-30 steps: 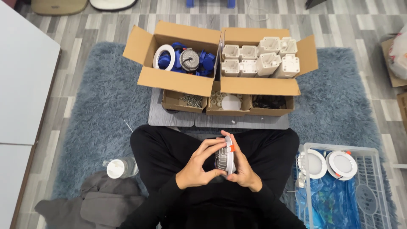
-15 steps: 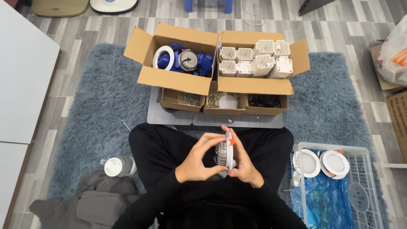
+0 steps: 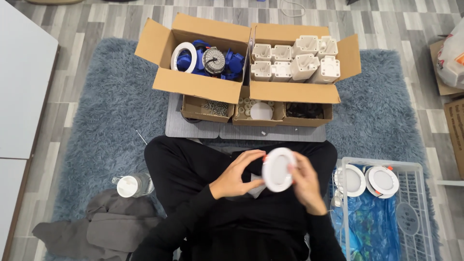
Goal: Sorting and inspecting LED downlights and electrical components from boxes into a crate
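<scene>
Light: round white downlight, smooth flat face up, held above the lap.
Hands: left hand and right hand pinch its rim from either side.
Rug: shaggy grey-blue rug.
Hidden: light's back unseen.

We are seeing three round white lamps: one in our hands and two in the basket. We are counting two large cartons and three small boxes.
</scene>
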